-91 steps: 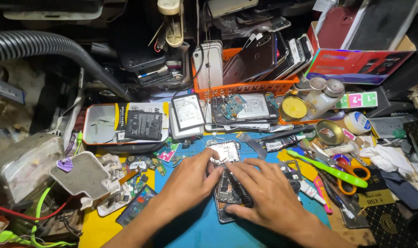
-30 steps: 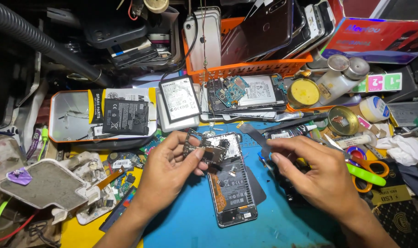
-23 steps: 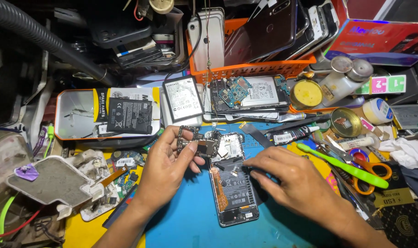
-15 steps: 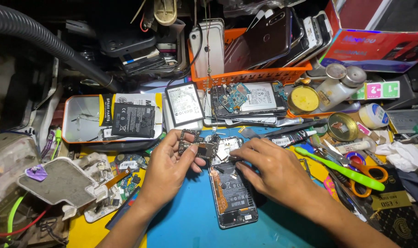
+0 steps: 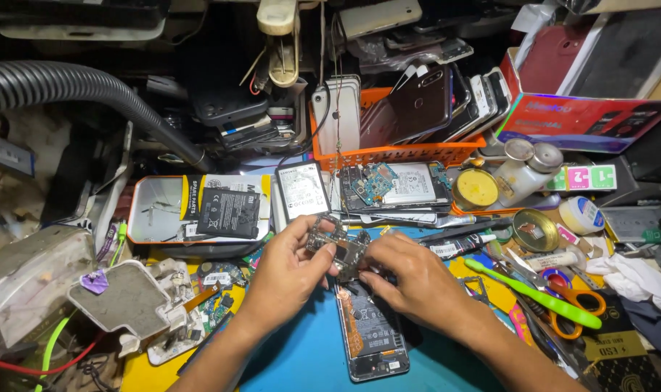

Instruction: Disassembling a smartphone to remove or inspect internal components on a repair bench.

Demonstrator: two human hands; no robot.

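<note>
Both hands now pinch the small circuit board (image 5: 338, 247), raised just above the opened phone (image 5: 370, 334) on the blue counter (image 5: 301, 356); half a second ago our right hand (image 5: 410, 279) lay on the phone (left hand (image 5: 287, 272) already gripping), so the board looks freed.

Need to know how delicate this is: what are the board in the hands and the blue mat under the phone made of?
Circuit board: looks like rigid laminate with dull metal shields and tiny components. Blue mat: probably silicone or rubber, given its smooth matte surface. Both hands, left hand and right hand, pinch the board.
</note>
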